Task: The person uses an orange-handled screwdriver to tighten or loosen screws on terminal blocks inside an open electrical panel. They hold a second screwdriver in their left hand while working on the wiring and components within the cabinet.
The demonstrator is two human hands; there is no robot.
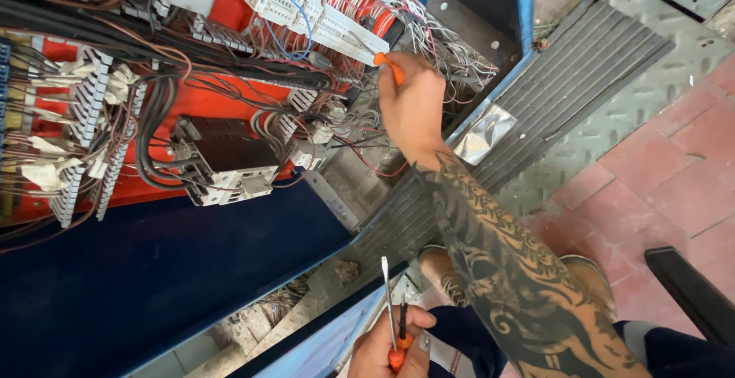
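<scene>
right hand (413, 106): fingers clamped on an orange-handled screwdriver (390, 66), tip at the white terminal strip (314, 14) in the open cabinet, apparently to reach a screw. left hand (394, 347): fingers closed around two spare screwdrivers (392, 313), upright near the lap, kept ready. tangled wiring (153, 117) surrounds.

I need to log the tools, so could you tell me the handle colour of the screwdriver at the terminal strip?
Orange; the screwdriver handle shows in the head view, gripped by the right hand.
</scene>
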